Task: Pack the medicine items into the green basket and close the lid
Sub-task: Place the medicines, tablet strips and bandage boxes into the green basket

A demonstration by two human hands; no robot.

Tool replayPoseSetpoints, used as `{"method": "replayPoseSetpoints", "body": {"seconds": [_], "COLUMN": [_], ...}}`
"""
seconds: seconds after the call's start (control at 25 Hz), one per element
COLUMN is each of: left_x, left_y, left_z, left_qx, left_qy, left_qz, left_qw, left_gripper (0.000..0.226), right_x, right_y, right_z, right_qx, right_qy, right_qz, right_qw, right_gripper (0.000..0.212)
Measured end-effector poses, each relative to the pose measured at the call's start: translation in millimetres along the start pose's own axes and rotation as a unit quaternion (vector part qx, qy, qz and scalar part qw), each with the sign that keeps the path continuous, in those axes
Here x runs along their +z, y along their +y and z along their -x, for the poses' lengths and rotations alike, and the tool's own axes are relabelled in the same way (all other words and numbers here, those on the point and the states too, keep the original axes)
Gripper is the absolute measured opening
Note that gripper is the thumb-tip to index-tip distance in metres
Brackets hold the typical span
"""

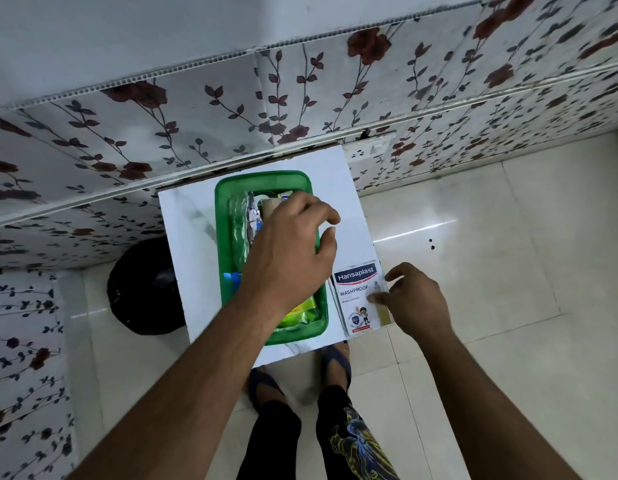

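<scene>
I see a small white rectangular tabletop (182, 237) with a faint grey marble vein, set against a wall panel (162, 133) of glossy white sheeting printed with dark red flowers and grey leafy stems. The floor (473, 271) is pale glossy tile that reflects a bright light streak, and a black rounded bag-like object (141, 289) sits on it just left of the table, partly hidden under the table edge. The green translucent plastic basket (227, 258) stands open in the middle of the tabletop, with rounded corners and a raised rim. My left hand (293, 247) hovers over the basket with fingers curled downward; it covers most of the contents, and I cannot tell whether it grips anything. What I can make out inside is a crinkled clear plastic wrapper (240, 220), a tan cylindrical item (271, 206), a blue piece (231, 280) and a yellow-green glossy packet (300, 311). The white and blue Hansaplast washproof plaster box (356, 296) lies flat on the table just right of the basket, at the table's right edge. My right hand (415, 303) pinches the box's right side between thumb and fingertips. No lid is identifiable. Below, two sandalled feet (335, 362) and dark trousers show.
</scene>
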State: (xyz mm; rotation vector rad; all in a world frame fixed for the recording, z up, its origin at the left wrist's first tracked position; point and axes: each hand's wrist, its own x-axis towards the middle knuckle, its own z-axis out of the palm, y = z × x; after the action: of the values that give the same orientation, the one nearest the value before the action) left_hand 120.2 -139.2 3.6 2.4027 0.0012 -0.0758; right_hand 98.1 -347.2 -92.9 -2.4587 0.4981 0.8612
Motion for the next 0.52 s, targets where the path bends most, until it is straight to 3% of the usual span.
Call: {"method": "replayPoseSetpoints", "body": {"seconds": [0.16, 0.24, 0.36, 0.52], "left_x": [17.4, 20.6, 23.0, 24.0], "left_y": [4.5, 5.7, 8.5, 11.7], "left_z": [-2.8, -3.3, -4.1, -4.2], "left_qx": [-0.010, -0.017, -0.020, -0.023], "left_qy": [-0.015, -0.019, -0.025, -0.032], "left_qz": [0.035, 0.049, 0.052, 0.062], "left_qw": [0.999, 0.998, 0.998, 0.997], "left_gripper": [0.015, 0.015, 0.016, 0.016], "right_x": [-7.7, -10.0, -5.0, -10.5], "right_y": [12.4, 15.4, 13.9, 12.1], "right_z": [-7.5, -10.0, -9.8, -7.5], "right_qx": [0.002, 0.005, 0.017, 0.016], "right_qy": [0.015, 0.007, -0.031, 0.001], "right_qz": [-0.057, -0.088, -0.098, -0.099], "right_qw": [0.998, 0.996, 0.995, 0.995], "right_gripper": [0.021, 0.022, 0.044, 0.023]}}
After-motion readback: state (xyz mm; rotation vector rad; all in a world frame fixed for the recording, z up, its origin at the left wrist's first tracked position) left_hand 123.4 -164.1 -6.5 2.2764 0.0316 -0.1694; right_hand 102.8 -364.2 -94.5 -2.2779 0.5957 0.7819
